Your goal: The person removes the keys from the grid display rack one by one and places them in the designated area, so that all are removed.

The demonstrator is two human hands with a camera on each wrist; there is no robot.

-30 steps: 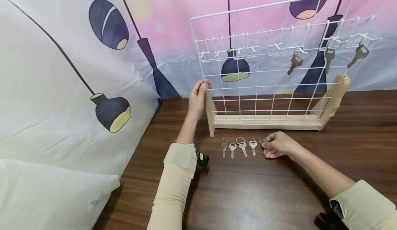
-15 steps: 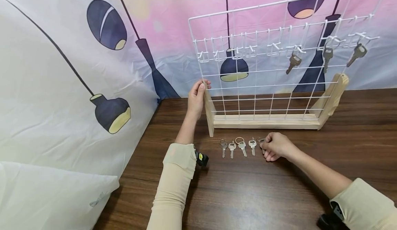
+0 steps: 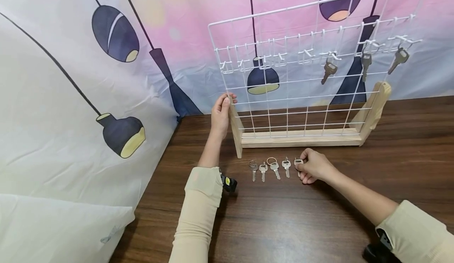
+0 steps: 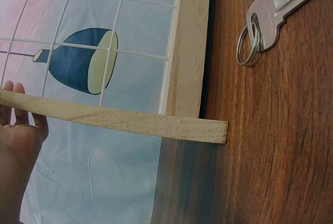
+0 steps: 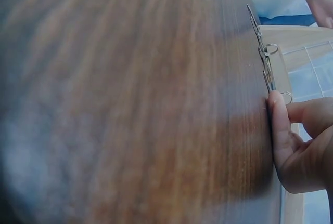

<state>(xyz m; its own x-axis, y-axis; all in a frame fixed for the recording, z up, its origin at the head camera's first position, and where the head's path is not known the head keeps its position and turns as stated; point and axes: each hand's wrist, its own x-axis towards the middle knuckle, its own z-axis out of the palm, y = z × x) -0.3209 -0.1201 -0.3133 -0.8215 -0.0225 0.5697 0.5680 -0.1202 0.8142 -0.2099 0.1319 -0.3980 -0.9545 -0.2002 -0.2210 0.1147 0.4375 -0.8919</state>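
Note:
My left hand (image 3: pixel 220 117) grips the upper part of the wooden left side post (image 3: pixel 235 131) of a white wire grid rack (image 3: pixel 298 142). In the left wrist view its fingertips show around the post's edge. My right hand (image 3: pixel 316 166) is at the table, thumb and finger pinching a silver key (image 3: pixel 298 161) at the right end of a row. Part of that key hides behind the fingers. To its left lie several more keys (image 3: pixel 274 166) with rings, bows toward the rack. In the right wrist view the curled fingers (image 5: pixel 281 125) touch the tabletop.
Three keys hang from white hooks on the rack's right half, one of them a brownish key (image 3: pixel 330 69). Further hooks (image 3: pixel 279 57) along the left carry nothing. A printed curtain (image 3: pixel 170 30) stands behind and left of the brown wooden table (image 3: pixel 283 223).
The key at my right fingers has turned flatter and shows more of its bow, level with the row. The left hand keeps its grip on the post. The head view has shifted slightly.

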